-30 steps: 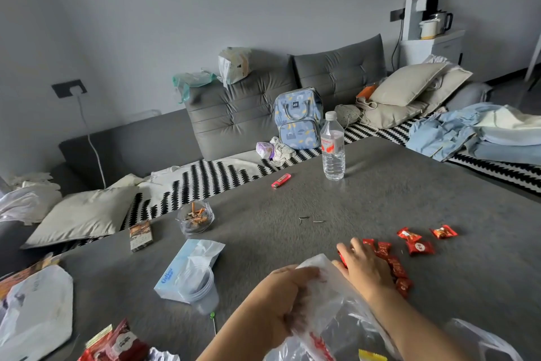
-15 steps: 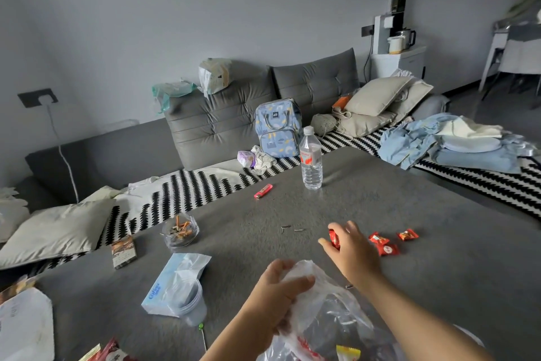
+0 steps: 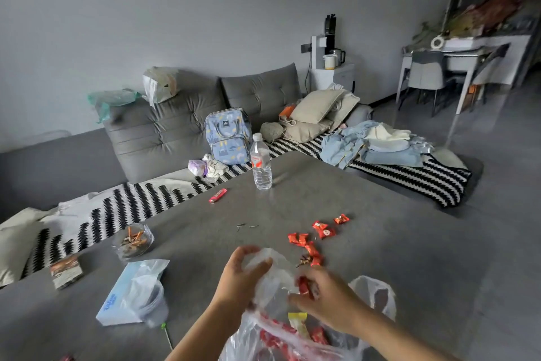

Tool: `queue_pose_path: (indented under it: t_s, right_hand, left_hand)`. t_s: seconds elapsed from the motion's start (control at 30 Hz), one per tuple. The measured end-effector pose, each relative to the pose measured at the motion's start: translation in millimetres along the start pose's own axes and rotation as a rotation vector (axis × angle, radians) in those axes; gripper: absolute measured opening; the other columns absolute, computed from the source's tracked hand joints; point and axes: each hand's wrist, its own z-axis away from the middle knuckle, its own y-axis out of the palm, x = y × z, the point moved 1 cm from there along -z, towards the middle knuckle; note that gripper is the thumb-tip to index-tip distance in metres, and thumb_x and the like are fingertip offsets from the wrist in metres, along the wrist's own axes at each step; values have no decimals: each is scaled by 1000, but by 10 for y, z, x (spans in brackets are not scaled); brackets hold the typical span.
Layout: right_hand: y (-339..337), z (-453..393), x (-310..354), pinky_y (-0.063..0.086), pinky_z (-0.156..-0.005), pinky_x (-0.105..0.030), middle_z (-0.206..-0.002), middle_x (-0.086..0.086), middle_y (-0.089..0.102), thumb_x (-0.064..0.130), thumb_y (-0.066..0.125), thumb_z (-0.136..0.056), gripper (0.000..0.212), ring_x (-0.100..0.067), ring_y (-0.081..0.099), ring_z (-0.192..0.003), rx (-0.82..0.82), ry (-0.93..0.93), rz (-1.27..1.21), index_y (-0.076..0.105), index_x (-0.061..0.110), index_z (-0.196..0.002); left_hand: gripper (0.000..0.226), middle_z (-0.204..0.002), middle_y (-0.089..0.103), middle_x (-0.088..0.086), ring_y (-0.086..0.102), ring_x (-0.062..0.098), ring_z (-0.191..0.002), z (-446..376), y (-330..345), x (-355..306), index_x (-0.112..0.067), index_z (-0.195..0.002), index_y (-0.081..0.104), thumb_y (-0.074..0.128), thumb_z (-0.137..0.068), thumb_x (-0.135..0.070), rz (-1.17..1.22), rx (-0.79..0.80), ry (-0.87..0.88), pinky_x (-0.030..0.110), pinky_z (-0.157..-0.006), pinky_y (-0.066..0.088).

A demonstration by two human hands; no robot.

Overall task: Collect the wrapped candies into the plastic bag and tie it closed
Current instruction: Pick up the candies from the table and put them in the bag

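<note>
A clear plastic bag lies at the near edge of the grey table, with red wrapped candies and one yellow candy inside. My left hand pinches the bag's rim and holds the mouth up. My right hand is at the bag's mouth, fingers closed on a red candy. Several loose red candies lie on the table just beyond the hands, with two more and another farther right.
A tissue pack with a plastic cup sits to the left, a glass ashtray and a small box beyond it. A water bottle and a red lighter stand farther back. Behind the table is a grey sofa.
My right hand picked a red candy from the loose pile and drew back with it to the bag's mouth. My left hand kept hold of the bag. The camera tilted up.
</note>
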Motion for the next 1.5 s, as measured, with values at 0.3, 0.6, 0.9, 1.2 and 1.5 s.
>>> queue_pose_path:
  t_s: [0.3, 0.6, 0.9, 1.2, 1.5]
  right_hand:
    - [567, -62, 0, 42, -89, -40, -109, -16, 53, -2, 59, -74, 17, -33, 51, -109, 379, 84, 546, 53, 4, -89]
    - [354, -39, 41, 45, -93, -39, -115, -1, 61, 24, 60, -84, 33, -17, 55, -103, 300, 55, 389, 57, 18, -116]
    - [-789, -1029, -416, 53, -79, -33, -81, -1, 69, 23, 72, -76, 8, -17, 66, -78, -277, 180, -22, 67, 21, -82]
    - [-730, -1925, -1552, 48, -92, -38, -119, -14, 62, 53, 67, -70, 58, -34, 57, -109, -302, 501, 221, 59, 24, -120]
    - [-138, -2126, -1579, 29, -105, -47, -143, -2, 43, 75, 37, -78, 62, -30, 37, -129, -276, 374, 531, 38, 47, -134]
  left_hand:
    - [24, -83, 56, 7, 36, 12, -43, 140, 58, 133, -22, -107, 57, 66, -84, -24, 15, 0, 21, 17, -36, 29]
    - [21, -80, 52, 9, 38, 13, -44, 110, 68, 140, -22, -102, 58, 67, -83, -26, 30, -24, 19, 19, -37, 32]
    - [17, -64, 45, 5, 34, 12, -36, -114, 87, 93, -17, -98, 61, 64, -85, -28, 149, -89, -115, 16, -38, 28]
    - [31, -43, 42, -1, 31, 9, -32, -375, 168, 96, -7, -76, 58, 72, -54, -24, 334, -89, -87, 12, -36, 23]
    - [34, -55, 40, 5, 30, 10, -34, -524, 223, 290, -6, -85, 58, 82, -62, -15, 444, -59, -118, 10, -35, 22]
